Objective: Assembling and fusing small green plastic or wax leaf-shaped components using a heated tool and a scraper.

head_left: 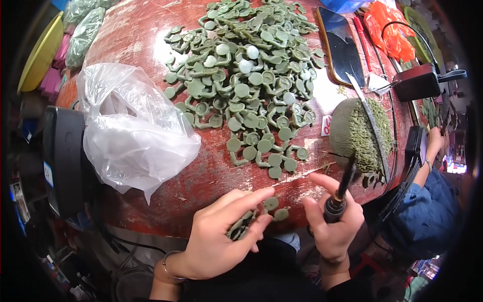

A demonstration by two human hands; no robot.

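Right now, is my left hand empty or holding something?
Holding something: small green pieces show inside the curl of your left hand. How many, I cannot tell.

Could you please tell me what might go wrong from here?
The green pieces poking out of the left hand might slip free. The black pen-shaped tool in the right hand points up toward the rough green block and could snag it. Either hand might knock the heap's nearest loose pieces.
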